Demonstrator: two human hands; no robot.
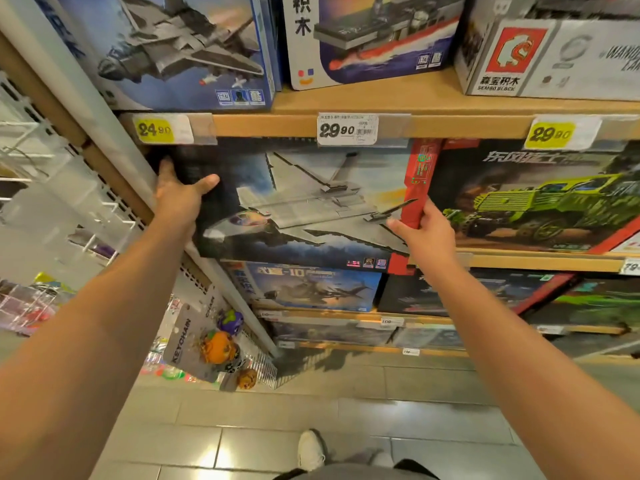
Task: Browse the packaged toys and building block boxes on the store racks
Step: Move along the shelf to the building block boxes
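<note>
Both arms reach up: left hand (180, 197) grips the jet box (298, 209) by its 9 o'clock edge, fingers wrapped behind, right hand (426, 230) pinches the red 3 o'clock side. Looks mid-pull off the middle wooden shelf (519, 261). Next it probably needs sliding straight out, past the green truck box (533, 199) touching it. Tiled floor (381, 403) at 6.
</note>
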